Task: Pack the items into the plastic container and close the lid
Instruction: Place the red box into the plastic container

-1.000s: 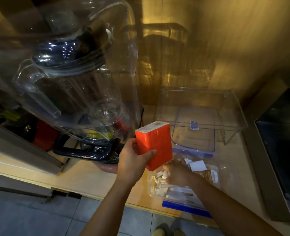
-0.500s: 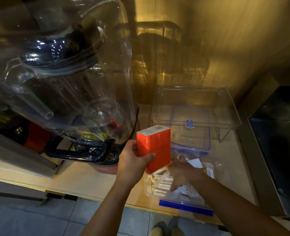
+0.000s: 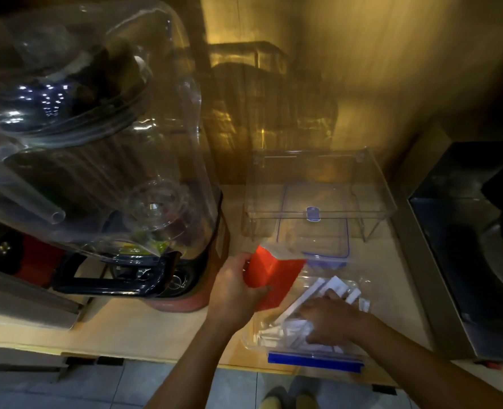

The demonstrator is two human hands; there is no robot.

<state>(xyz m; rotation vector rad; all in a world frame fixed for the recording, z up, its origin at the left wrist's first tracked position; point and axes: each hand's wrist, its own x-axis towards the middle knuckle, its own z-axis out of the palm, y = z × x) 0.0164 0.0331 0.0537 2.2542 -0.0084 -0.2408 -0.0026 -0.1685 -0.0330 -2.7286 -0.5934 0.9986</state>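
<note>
Wooden worktop (image 3: 144, 326), dim yellow light, blender (image 3: 96, 172) at left. Left hand (image 3: 235, 286) grips box (image 3: 269, 276) by left side, thumb on near face; box tilted over far-left corner of container (image 3: 250, 335). Right hand (image 3: 329, 320) inside container, fingers loosely spread, resting on white packets (image 3: 332, 286), gripping nothing. Lid (image 3: 327, 249) lies just behind container.
</note>
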